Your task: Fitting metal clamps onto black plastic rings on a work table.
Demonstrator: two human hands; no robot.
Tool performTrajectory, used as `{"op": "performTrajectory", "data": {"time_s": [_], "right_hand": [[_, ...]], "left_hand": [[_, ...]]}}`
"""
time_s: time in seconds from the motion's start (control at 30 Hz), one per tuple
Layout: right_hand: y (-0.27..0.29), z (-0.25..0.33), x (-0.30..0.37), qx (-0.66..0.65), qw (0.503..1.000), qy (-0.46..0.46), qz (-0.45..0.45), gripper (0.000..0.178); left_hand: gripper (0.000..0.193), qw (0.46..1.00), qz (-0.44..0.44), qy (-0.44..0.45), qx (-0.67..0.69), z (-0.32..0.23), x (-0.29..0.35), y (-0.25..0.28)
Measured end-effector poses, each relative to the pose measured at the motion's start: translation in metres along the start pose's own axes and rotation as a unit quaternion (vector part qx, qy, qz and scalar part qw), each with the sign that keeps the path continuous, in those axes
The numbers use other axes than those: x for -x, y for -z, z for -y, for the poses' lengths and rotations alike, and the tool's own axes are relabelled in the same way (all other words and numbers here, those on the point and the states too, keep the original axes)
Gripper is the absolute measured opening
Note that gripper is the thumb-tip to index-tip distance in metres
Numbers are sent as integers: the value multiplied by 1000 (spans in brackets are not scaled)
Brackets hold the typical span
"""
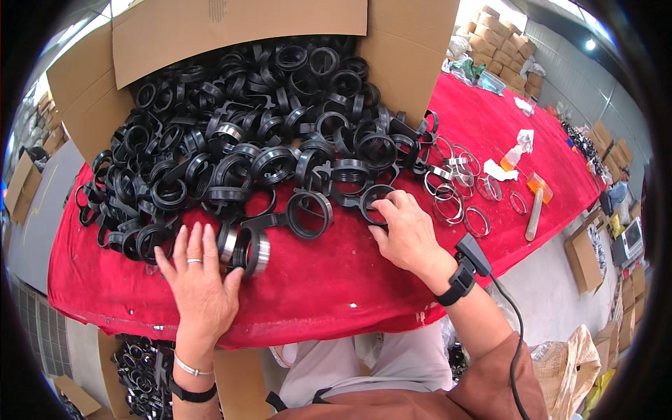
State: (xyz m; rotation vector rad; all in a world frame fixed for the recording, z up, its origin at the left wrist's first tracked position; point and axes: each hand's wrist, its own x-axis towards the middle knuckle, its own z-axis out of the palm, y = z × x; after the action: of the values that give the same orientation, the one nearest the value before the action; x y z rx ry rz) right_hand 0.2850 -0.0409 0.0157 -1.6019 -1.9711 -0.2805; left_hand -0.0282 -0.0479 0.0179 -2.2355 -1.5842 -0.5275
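Note:
A large heap of black plastic ring parts with short arms (273, 133) spreads over the red cloth. My left hand (201, 280) lies palm down at the near left of the heap, open, fingers stretched. Beside its thumb stand black rings with silver metal bands (260, 253). My right hand (409, 234) is closed at the right front of the heap, with thumb and fingers on the rim of a black plastic ring (376, 197). Between my hands another black ring with a silver edge (309, 214) rests on the cloth.
A cardboard box (238, 35) stands open behind the heap. Loose silver metal rings (477, 221) lie to the right, near a hammer (535, 210) and a bottle of orange liquid (511, 158). The red table cloth (322, 308) ends just before my body. Below the edge, another box holds more black parts (143, 367).

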Motion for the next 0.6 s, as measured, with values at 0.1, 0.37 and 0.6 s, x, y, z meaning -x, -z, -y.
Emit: {"op": "performTrajectory", "data": {"time_s": [0.1, 0.37, 0.6], "right_hand": [[-5, -18, 5, 97, 993, -3, 65, 23], [43, -5, 10, -255, 946, -195, 52, 13], [66, 18, 48, -324, 939, -98, 65, 18]], "left_hand": [[79, 996, -1, -70, 50, -3, -4, -12], [78, 986, -124, -108, 15, -29, -50, -29], [53, 916, -104, -333, 200, -125, -52, -29]]}}
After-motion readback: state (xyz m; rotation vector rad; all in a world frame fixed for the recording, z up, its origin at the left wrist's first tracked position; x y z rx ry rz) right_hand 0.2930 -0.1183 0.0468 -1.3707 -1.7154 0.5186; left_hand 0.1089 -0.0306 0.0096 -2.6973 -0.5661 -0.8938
